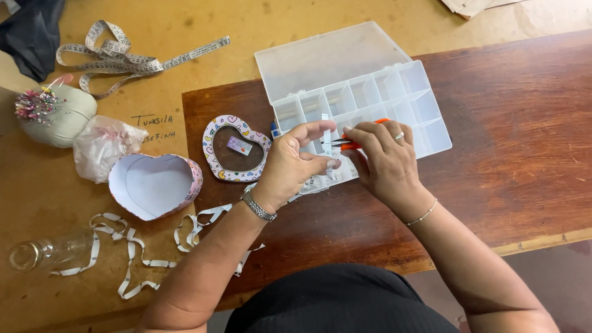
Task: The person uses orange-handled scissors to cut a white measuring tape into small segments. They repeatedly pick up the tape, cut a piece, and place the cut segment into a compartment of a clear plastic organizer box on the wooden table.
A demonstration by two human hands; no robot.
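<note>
Your right hand point(385, 161) gripped small orange-handled scissors point(353, 143), blades pointing left toward a narrow white strip point(327, 143) that your left hand point(295, 163) pinched upright between thumb and fingers. Both hands worked just above the near edge of the open clear compartment box point(425, 111); a heart-shaped lid point(236, 150) lay just beside your left hand.

A clear plastic compartment box point(370, 92) lies open on the dark wooden board; left of it lie a heart-shaped patterned lid point(236, 148) holding a small label point(238, 145) and its white-lined heart box point(154, 185)
</note>
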